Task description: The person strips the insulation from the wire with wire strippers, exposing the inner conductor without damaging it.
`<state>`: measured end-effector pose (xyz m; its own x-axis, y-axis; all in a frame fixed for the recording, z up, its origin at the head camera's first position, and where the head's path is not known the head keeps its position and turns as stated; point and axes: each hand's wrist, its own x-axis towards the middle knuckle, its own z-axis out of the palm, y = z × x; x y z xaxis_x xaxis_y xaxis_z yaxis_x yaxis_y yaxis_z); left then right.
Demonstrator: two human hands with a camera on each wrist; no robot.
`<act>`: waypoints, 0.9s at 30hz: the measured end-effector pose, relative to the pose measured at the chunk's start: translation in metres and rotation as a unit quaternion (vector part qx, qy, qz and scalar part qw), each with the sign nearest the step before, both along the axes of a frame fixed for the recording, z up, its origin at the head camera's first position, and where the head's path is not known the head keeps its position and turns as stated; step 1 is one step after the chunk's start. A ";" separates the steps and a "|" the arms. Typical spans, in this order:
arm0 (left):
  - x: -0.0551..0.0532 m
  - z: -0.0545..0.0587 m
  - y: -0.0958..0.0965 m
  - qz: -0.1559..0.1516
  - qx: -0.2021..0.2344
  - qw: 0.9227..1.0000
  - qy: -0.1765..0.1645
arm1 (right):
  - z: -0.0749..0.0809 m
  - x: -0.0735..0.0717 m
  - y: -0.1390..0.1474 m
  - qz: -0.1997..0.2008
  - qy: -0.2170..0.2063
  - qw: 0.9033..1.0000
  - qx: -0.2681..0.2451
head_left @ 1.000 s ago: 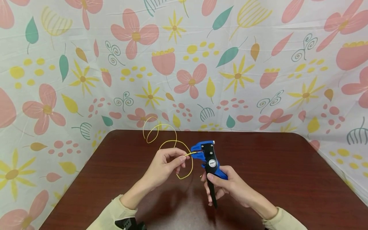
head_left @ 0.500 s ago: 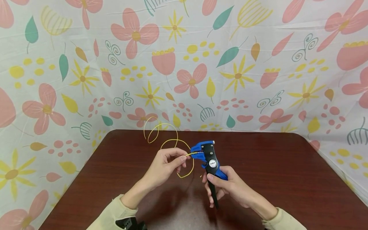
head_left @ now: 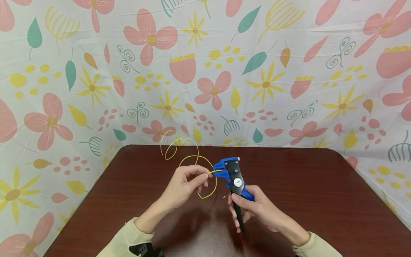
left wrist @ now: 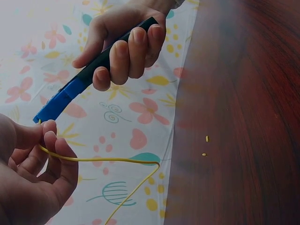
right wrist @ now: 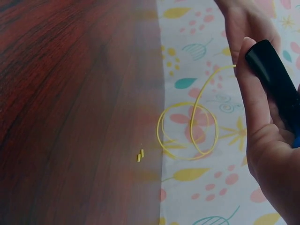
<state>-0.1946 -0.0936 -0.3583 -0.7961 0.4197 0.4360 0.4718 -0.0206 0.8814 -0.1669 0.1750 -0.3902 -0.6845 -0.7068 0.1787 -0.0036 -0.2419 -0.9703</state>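
The left hand [head_left: 183, 185] pinches a yellow wire [left wrist: 101, 160], and the wire goes into the blue mouth of the tool [head_left: 236, 175] the right hand [head_left: 258, 208] grips. Wire loops curl past the left hand. Yellow bits [left wrist: 207, 139] lie on the table [head_left: 295, 182] between the hands

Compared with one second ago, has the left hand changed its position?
No, not visibly: in the head view, the left hand keeps the same place against the table's far edge, with no clear shift to either side.
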 end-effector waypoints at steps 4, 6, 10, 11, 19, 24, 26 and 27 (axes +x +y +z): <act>-0.001 -0.001 0.000 -0.001 0.000 1.000 0.004 | 0.000 0.000 0.000 -0.003 -0.004 1.000 0.005; -0.001 -0.001 0.000 0.001 -0.003 1.000 0.003 | 0.000 0.000 -0.001 -0.005 -0.007 1.000 0.004; -0.001 0.000 0.000 0.004 -0.007 1.000 -0.002 | 0.000 0.000 0.000 -0.004 -0.011 1.000 -0.005; -0.001 0.000 0.000 0.005 -0.008 1.000 -0.003 | 0.000 0.000 0.000 -0.004 -0.011 1.000 -0.007; -0.001 -0.001 0.000 0.006 -0.010 1.000 -0.005 | -0.002 0.000 -0.001 -0.010 0.000 1.000 -0.004; 0.000 -0.001 0.000 0.009 -0.012 1.000 -0.008 | -0.002 0.001 -0.001 -0.012 0.013 1.000 -0.006; 0.000 -0.001 0.000 0.008 -0.009 1.000 -0.010 | -0.002 0.002 -0.002 -0.016 0.010 1.000 -0.002; 0.000 -0.001 0.000 0.007 -0.009 1.000 -0.012 | -0.001 0.002 -0.002 -0.018 0.010 1.000 -0.001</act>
